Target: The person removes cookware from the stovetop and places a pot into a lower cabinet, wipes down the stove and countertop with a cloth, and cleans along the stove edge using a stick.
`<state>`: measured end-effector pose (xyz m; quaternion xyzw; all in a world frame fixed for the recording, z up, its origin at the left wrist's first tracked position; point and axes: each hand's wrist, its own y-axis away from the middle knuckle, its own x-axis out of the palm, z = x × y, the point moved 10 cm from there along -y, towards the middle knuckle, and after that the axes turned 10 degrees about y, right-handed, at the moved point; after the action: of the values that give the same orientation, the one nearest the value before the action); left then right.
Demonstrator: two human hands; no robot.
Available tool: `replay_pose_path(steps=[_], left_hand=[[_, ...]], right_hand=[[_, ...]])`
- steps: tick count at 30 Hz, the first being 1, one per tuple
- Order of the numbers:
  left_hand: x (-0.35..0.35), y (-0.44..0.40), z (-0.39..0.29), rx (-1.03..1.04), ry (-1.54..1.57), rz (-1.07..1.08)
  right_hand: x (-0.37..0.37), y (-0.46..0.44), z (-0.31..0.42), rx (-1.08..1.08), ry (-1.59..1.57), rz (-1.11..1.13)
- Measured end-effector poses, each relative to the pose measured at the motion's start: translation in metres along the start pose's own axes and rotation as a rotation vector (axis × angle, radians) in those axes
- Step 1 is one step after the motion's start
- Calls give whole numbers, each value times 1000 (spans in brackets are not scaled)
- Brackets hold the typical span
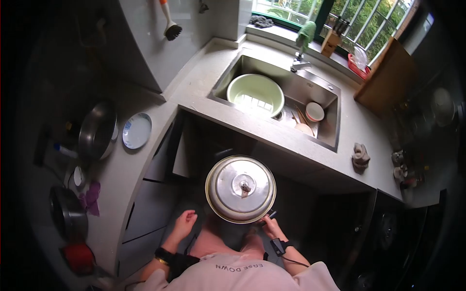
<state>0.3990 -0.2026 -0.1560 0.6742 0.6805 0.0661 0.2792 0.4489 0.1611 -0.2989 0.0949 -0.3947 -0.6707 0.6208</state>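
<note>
My right hand (273, 227) is closed around the dark handle (272, 215) of a lidded pan, held in front of my body over the floor. Its domed metal lid (228, 182) covers the top, so the inside is hidden. A brownish scrap of material is on the lid's knob (245, 188). My left hand (185, 223) hangs to the left of the pan, apart from it, with fingers loosely curled and nothing visible in them.
Ahead, a sink (331, 127) holds a pale green basin (233, 92) and bowls. An open cabinet door (187, 150) stands below the counter. On the left counter are a plate (136, 131), a metal pot (98, 131) and a purple cloth (91, 198). A crumpled cloth (360, 156) lies right.
</note>
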Motion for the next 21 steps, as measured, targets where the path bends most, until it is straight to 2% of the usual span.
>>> replay_pose_path(steps=[1, 2, 4, 6, 9, 12, 13, 14, 16, 18, 20, 21], left_hand=[[-11, -3, 14, -8, 29, 17], [-25, -2, 33, -21, 56, 33], [-68, 1, 86, -46, 146, 27], [-99, 9, 124, -63, 168, -34], [-134, 24, 181, -302, 244, -178], [-141, 44, 214, -505, 344, -224], [-138, 53, 230, -573, 388, -231], [-138, 58, 238, -509, 360, -255], [-134, 69, 257, -380, 299, -300], [-125, 77, 275, -447, 310, -281], [-112, 82, 282, -545, 278, -259], [-105, 82, 279, -580, 295, -280]], right_hand=[[13, -18, -10, 6, -21, -13], [3, -40, -40, 141, 79, -88], [51, -83, -31, 33, -45, -127], [66, -127, -38, -27, -126, -127], [80, -180, -53, -49, -234, -153], [97, -219, -50, -6, -147, -240], [87, -237, -70, 116, -42, -262], [93, -242, -67, 234, 106, -195], [97, -261, -63, 290, 61, -468], [89, -294, -82, 324, 86, -328], [74, -317, -82, 195, 406, -297], [74, -332, -66, 35, 712, -317]])
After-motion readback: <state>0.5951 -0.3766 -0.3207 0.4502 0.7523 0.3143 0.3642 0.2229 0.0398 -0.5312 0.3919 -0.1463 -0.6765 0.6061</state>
